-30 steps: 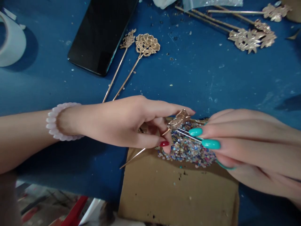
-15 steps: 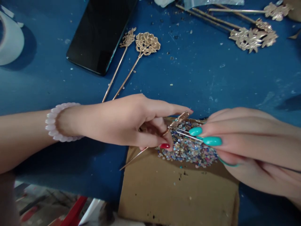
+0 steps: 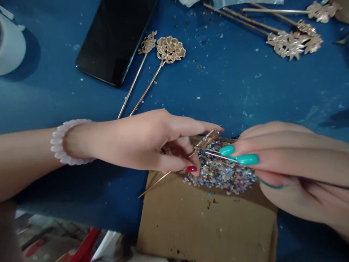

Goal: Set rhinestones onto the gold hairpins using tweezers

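Observation:
My left hand (image 3: pixel 152 140), with a beaded bracelet (image 3: pixel 58 142) at the wrist, is closed on a gold hairpin (image 3: pixel 209 139). The ornamental head sticks out past my fingers, and the thin stem slants down to the lower left. Tweezers (image 3: pixel 218 155) are pinched in my right hand (image 3: pixel 289 163), their tips at the lower edge of the hairpin's head. Whether a chip sits between the tips is too small to tell. Below both hands, a pile of small multicoloured chips (image 3: pixel 223 178) lies on a piece of cardboard (image 3: pixel 207 222).
Two gold hairpins (image 3: pixel 171 51) lie beside a black phone (image 3: pixel 111 43) on the blue table (image 3: pixel 218 91). Several more hairpins (image 3: pixel 289 43) rest at the back right near a plastic bag (image 3: pixel 245 3). A white tape roll (image 3: pixel 12 47) stands at the far left.
My right hand has shifted very slightly, with the tweezers' tips still at the hairpin's head. My left hand keeps its grip on the hairpin, almost still.

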Available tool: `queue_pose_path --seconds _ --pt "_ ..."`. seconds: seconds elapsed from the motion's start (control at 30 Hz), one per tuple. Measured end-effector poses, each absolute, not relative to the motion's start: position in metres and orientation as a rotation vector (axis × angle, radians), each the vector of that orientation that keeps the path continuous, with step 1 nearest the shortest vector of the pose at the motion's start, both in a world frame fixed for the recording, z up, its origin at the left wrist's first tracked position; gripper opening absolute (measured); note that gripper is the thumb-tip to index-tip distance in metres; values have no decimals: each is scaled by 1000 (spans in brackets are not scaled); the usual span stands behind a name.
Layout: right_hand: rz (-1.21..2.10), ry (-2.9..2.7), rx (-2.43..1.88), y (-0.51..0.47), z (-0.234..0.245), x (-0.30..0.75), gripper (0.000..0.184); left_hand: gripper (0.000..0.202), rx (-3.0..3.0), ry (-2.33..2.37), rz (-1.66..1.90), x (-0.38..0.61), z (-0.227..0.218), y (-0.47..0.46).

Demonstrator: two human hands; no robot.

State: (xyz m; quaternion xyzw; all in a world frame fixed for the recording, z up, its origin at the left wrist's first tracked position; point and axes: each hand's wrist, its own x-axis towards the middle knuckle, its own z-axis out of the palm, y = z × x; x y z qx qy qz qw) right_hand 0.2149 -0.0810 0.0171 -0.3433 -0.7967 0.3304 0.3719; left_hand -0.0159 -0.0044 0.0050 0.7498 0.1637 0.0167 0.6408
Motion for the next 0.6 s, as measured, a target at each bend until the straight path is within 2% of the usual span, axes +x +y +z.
queue_pose_path --seconds 0.23,0.6 --pt "781 -2071 -983 -83 17 217 18 62 1681 375 -8 -14 8 -5" --pt "818 -2102 -877 -78 17 217 19 63 1732 354 -3 -14 10 -5"
